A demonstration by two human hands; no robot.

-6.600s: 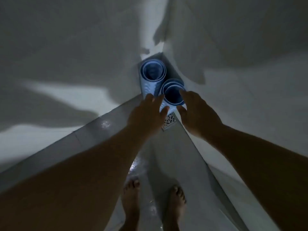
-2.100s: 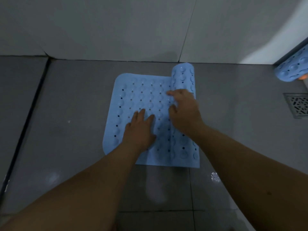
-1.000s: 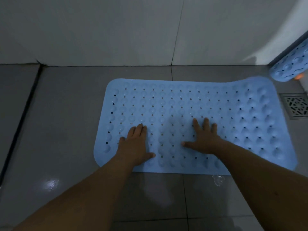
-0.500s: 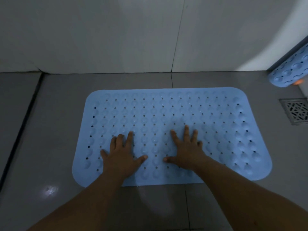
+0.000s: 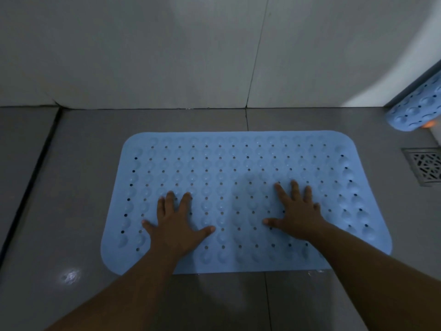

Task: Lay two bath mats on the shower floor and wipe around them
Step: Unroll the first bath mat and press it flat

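Observation:
A light blue bath mat (image 5: 238, 163) with rows of holes and suction bumps lies unrolled and flat on the grey shower floor (image 5: 78, 187). My left hand (image 5: 177, 223) presses flat on its near left part, fingers spread. My right hand (image 5: 298, 211) presses flat on its near right part, fingers spread as well. A second blue mat (image 5: 415, 108), still rolled, leans in the corner at the far right edge of view, partly cut off.
A metal floor drain (image 5: 424, 166) sits right of the flat mat. White wall tiles (image 5: 167, 56) rise just behind the mat. A dark groove (image 5: 31, 182) runs along the floor at the left. Wet glints show on the near floor.
The mat was unrolled to the right and now lies fully flat. Both hands have spread apart over its near half, the right hand sliding rightwards.

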